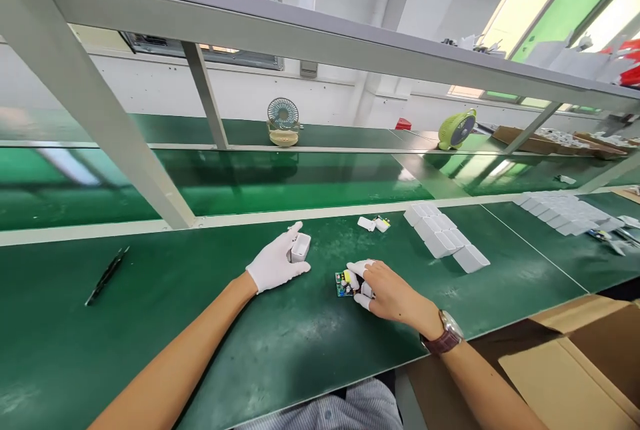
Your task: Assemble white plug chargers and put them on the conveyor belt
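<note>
My left hand [274,265], in a white glove, is closed around a small white plastic case [301,247] at the middle of the green bench. My right hand [389,291], with white covers on its fingers, grips a small circuit board [343,285] with a yellow component on top. The board is to the right of the case and apart from it; my fingers hide its right end. Beyond my right hand lie a white flat piece [367,224] and another small board [382,224].
Rows of white cases [440,233] stand to the right, with more white cases [565,211] farther off. A black pen-like tool [107,277] lies at left. A shelf post [115,110] rises from the bench's back edge. An open cardboard box [565,377] sits at lower right.
</note>
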A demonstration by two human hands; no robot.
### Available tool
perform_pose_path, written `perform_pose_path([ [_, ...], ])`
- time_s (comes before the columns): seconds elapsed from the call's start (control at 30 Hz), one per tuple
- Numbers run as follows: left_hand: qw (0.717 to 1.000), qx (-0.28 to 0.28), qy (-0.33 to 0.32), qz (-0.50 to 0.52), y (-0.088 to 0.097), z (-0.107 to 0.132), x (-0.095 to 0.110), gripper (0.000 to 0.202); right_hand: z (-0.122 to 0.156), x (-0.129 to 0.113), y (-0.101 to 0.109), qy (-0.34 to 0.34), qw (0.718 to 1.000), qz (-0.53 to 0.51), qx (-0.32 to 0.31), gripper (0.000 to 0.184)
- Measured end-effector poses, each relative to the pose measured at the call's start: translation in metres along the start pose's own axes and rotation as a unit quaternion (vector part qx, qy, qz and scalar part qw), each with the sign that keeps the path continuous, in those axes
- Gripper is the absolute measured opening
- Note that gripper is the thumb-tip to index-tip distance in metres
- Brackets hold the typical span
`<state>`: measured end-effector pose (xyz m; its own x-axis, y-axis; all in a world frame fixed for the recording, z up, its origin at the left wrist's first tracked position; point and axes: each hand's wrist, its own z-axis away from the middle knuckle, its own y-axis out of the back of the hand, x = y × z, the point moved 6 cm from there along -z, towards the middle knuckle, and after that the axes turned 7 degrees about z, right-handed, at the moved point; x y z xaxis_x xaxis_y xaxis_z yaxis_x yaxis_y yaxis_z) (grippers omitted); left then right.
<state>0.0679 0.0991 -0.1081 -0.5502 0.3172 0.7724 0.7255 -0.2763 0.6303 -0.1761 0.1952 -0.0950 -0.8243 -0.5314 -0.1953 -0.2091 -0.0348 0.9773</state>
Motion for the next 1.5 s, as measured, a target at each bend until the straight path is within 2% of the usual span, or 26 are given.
perform_pose_path([
  [0.13, 1.0, -0.005, -0.01, 0.016, 0.0, 0.002, -0.001, 0.09, -0.015, -0.003, 0.007, 0.002, 1.0, 0.012, 0.011, 0.049],
  [0.37, 0.998, 0.013, -0.037, -0.047, 0.002, 0.005, 0.006, 0.088, -0.069, 0.003, 0.034, -0.019, 0.99, -0.069, 0.122, 0.055],
  [0.47, 0.999, 0.01, -0.029, -0.037, 0.003, 0.007, 0.004, 0.084, -0.089, 0.008, 0.031, -0.013, 0.983, -0.104, 0.149, 0.055],
  [0.57, 0.999, 0.017, -0.035, -0.001, 0.006, 0.007, -0.003, 0.082, -0.097, 0.015, 0.02, -0.008, 0.977, -0.128, 0.169, 0.054],
  [0.63, 0.997, 0.053, -0.053, 0.016, 0.012, 0.005, -0.009, 0.081, -0.097, 0.02, 0.01, -0.006, 0.976, -0.132, 0.172, 0.055],
  [0.77, 0.98, 0.187, -0.061, -0.02, 0.029, 0.001, -0.017, 0.066, -0.09, 0.027, -0.003, 0.011, 0.979, -0.104, 0.173, 0.055],
  [0.83, 0.976, 0.202, -0.053, -0.057, 0.03, -0.001, -0.015, 0.06, -0.088, 0.029, -0.004, 0.021, 0.98, -0.087, 0.18, 0.053],
  [0.93, 0.98, 0.172, -0.051, -0.086, 0.024, -0.007, -0.008, 0.058, -0.088, 0.026, -0.003, 0.039, 0.979, -0.074, 0.188, 0.051],
  [1.03, 0.986, 0.141, -0.053, -0.072, 0.019, -0.01, -0.003, 0.043, -0.088, 0.02, 0.001, 0.045, 0.98, -0.06, 0.184, 0.049],
  [1.1, 0.988, 0.136, -0.037, -0.056, 0.018, -0.009, -0.003, 0.042, -0.088, 0.015, 0.004, 0.045, 0.981, -0.052, 0.183, 0.049],
  [1.13, 0.99, 0.135, -0.021, -0.047, 0.018, -0.009, -0.004, 0.051, -0.087, 0.013, 0.006, 0.046, 0.98, -0.052, 0.187, 0.048],
  [1.23, 0.994, 0.098, 0.037, -0.004, 0.015, -0.007, -0.006, 0.094, -0.085, 0.008, 0.011, 0.046, 0.976, -0.06, 0.206, 0.044],
  [1.3, 0.997, 0.047, 0.06, 0.025, 0.01, -0.007, -0.007, 0.102, -0.084, 0.007, 0.011, 0.047, 0.975, -0.061, 0.208, 0.042],
  [1.4, 0.997, -0.002, 0.064, 0.034, 0.004, -0.007, -0.005, 0.088, -0.085, 0.005, 0.008, 0.055, 0.976, -0.056, 0.201, 0.043],
  [1.5, 0.999, 0.03, 0.008, -0.024, 0.005, -0.006, 0.001, 0.071, -0.084, 0.003, 0.011, 0.065, 0.971, -0.068, 0.219, 0.048],
])
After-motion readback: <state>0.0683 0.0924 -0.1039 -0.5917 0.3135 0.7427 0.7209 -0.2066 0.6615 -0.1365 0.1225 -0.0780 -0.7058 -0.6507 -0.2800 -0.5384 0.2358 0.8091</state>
